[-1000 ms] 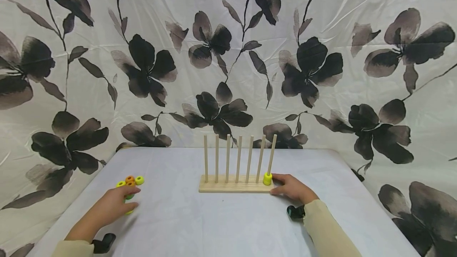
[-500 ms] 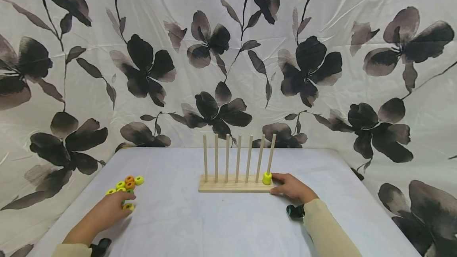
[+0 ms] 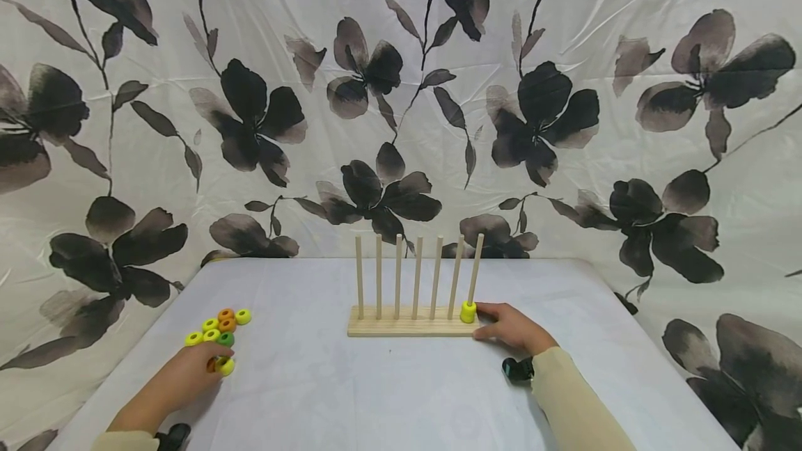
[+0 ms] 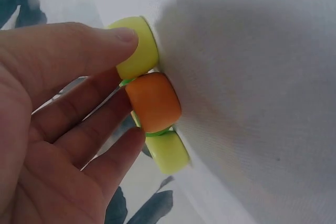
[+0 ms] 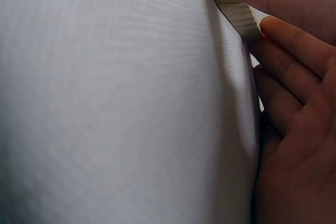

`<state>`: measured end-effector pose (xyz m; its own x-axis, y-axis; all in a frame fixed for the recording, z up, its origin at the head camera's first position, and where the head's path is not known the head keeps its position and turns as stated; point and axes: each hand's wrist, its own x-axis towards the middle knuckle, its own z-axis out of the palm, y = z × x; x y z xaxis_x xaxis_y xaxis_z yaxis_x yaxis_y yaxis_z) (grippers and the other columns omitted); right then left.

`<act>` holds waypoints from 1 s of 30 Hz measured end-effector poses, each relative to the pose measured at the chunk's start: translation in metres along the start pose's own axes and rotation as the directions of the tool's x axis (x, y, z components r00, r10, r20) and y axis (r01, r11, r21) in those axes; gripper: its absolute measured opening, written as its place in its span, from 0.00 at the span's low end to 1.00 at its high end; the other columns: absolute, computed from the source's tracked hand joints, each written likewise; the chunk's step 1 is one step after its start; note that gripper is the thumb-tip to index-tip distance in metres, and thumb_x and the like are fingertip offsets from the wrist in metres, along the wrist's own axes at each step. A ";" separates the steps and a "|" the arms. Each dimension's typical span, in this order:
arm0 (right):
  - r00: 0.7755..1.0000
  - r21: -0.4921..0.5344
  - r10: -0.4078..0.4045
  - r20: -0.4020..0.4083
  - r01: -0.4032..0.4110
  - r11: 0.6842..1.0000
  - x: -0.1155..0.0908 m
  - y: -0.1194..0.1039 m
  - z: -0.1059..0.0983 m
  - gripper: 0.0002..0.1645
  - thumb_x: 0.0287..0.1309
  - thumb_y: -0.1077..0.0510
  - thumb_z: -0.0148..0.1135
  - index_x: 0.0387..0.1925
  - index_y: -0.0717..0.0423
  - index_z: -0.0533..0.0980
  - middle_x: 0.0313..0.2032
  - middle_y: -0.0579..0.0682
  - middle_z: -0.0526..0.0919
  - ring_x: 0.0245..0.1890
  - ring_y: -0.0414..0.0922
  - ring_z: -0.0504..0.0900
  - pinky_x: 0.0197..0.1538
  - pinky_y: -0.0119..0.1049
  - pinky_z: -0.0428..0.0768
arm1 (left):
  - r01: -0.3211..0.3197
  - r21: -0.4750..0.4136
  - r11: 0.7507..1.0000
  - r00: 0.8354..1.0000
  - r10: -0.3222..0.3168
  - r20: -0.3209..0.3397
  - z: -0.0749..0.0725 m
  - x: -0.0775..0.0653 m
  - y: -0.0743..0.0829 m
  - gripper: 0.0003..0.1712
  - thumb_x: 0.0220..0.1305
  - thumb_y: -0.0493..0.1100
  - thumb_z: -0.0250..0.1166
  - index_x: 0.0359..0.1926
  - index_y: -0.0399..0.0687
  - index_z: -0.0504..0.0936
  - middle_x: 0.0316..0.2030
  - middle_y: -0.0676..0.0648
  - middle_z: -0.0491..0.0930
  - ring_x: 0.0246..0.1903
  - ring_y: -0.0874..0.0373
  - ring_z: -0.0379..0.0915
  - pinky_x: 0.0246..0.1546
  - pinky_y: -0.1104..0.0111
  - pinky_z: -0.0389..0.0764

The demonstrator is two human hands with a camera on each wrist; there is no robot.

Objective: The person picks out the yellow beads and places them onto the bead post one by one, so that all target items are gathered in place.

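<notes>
Several yellow, orange and green beads [image 3: 210, 326] are grouped at the left of the counter [image 3: 376, 395]. Over their near end the left hand [image 3: 188, 369] is placed, its thumb rested on a yellow bead [image 4: 148, 51] beside an orange bead [image 4: 155, 103]; whether its grip is clamped cannot be told, the index finger being hidden. Centrally, a seven-peg wooden rack [image 3: 401, 330] is stood, its right end clamped in the right hand [image 3: 516, 329]. Yellow is also seated at the rightmost peg's foot. Behind, floral cloth [image 3: 426, 193] is hung.
</notes>
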<state>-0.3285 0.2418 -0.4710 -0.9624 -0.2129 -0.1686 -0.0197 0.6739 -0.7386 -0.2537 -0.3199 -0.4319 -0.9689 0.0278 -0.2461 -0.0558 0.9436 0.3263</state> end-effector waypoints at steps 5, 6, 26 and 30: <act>1.000 0.011 0.012 0.004 -0.012 1.000 0.001 0.002 0.001 0.48 0.46 0.46 0.75 0.68 0.52 0.67 0.70 0.56 0.65 0.72 0.60 0.58 0.71 0.63 0.55 | 0.005 0.003 1.000 1.000 -0.005 0.003 0.003 0.001 -0.002 0.20 0.56 0.35 0.67 0.52 0.35 0.81 0.51 0.36 0.80 0.52 0.37 0.73 0.52 0.42 0.75; 1.000 0.013 0.014 0.006 -0.014 1.000 0.002 0.003 0.001 0.48 0.46 0.46 0.75 0.68 0.52 0.67 0.70 0.56 0.65 0.72 0.60 0.58 0.71 0.63 0.55 | 0.006 0.004 1.000 1.000 -0.006 0.004 0.003 0.001 -0.003 0.20 0.57 0.35 0.67 0.52 0.35 0.81 0.51 0.36 0.80 0.52 0.37 0.73 0.52 0.42 0.75; 1.000 0.015 0.010 0.000 -0.010 1.000 0.003 0.004 0.002 0.47 0.46 0.47 0.75 0.68 0.50 0.67 0.70 0.56 0.65 0.72 0.60 0.58 0.71 0.63 0.55 | -0.099 -0.095 0.991 0.993 0.092 -0.076 0.001 0.002 0.017 0.20 0.56 0.40 0.68 0.52 0.41 0.82 0.50 0.42 0.82 0.54 0.37 0.73 0.51 0.45 0.77; 1.000 0.008 0.015 0.000 -0.015 1.000 0.002 0.002 0.001 0.47 0.46 0.47 0.75 0.68 0.50 0.67 0.70 0.56 0.65 0.72 0.60 0.57 0.71 0.63 0.54 | -0.143 -0.156 0.977 0.987 0.128 -0.101 0.001 0.001 0.026 0.20 0.57 0.37 0.68 0.52 0.40 0.81 0.50 0.43 0.82 0.53 0.40 0.76 0.51 0.50 0.80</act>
<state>-0.3302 0.2426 -0.4734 -0.9627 -0.2024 -0.1796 -0.0029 0.6712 -0.7413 -0.2555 -0.2952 -0.4241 -0.9874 0.1151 -0.1088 0.0463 0.8667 0.4966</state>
